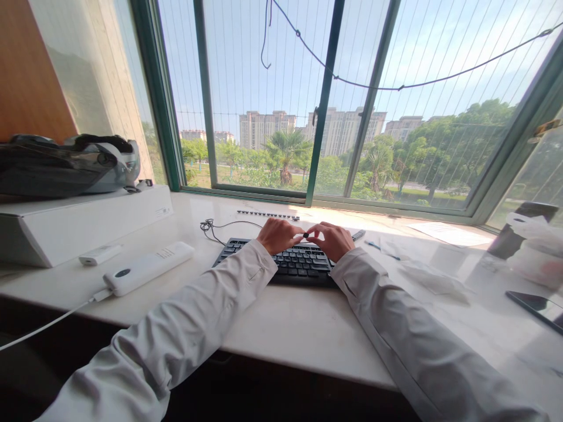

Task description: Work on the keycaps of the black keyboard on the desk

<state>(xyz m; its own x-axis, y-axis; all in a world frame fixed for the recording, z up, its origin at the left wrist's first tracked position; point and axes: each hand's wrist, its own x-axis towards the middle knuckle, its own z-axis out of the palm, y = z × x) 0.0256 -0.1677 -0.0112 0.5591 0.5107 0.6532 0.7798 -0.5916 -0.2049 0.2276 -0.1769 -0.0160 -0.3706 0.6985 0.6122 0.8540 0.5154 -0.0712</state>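
Observation:
A black computer keyboard [303, 265] lies on the white countertop, partly covered by my hands and sleeves. Just above its far edge, my left hand [278, 235] and my right hand [333, 240] meet, fingertips closed on a small black keycap [305, 235]. Thumb and forefinger of each hand pinch it from opposite sides. Beyond my hands a line of small black keycaps [266, 215] is laid out on the counter. The keyboard's thin dark cable [212, 225] curls at the back left.
Left stand a white power strip [153, 266], a small white device [100, 254] and a white box [88, 220] bearing dark headgear [70, 164]. Right lie a thin blue-tipped tool [382, 249], clear plastic bags [435, 280], paper [453, 233] and a dark flat device [539, 308]. Windows rise behind.

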